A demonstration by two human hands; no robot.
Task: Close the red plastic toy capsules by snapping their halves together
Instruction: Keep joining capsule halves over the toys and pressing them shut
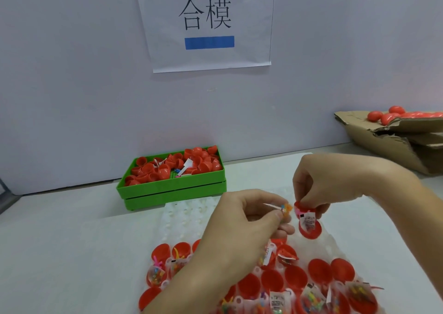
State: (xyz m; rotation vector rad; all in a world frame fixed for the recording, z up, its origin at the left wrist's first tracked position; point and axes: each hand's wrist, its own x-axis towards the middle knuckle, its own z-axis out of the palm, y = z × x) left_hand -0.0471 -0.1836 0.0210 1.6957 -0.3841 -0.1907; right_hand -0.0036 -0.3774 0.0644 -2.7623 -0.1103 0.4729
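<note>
Capsule half sits pinched in your right hand, open mouth facing you, label inside. Your left hand pinches a small toy just left of it, so the toy goes right. Lids wait in the far green tray.

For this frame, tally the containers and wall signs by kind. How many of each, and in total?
Green trays: 2, stacked, the top one holding red capsule halves
Cardboard boxes: 1, holding closed red capsules
Paper signs: 1, on the wall
Total: 4
</note>
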